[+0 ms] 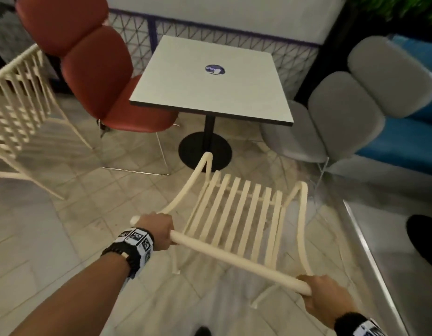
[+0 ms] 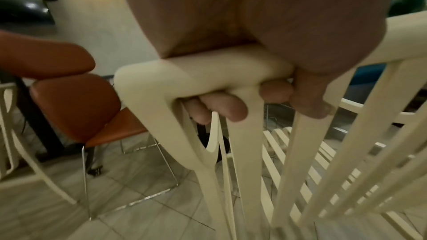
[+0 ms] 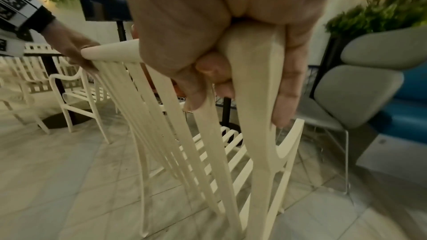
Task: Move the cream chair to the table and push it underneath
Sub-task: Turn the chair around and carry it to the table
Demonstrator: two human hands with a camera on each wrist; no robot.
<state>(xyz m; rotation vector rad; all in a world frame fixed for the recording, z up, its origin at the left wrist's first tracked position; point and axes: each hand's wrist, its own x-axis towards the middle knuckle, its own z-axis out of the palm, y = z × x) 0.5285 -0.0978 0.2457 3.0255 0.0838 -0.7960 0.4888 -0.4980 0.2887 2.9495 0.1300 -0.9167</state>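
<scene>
Both my hands grip the top rail of the cream slatted metal chair (image 1: 236,214): left hand (image 1: 159,230) at one end, right hand (image 1: 325,295) at the other, fingers (image 2: 221,108) curled under. The chair is just short of the square grey surface (image 1: 210,78).

Risk: its front leg could catch the black round pedestal base (image 1: 205,150). Its armrests may strike the surface edge. The red padded chair (image 1: 93,69) and grey padded chair (image 1: 343,112) flank the surface closely, leaving little room.
</scene>
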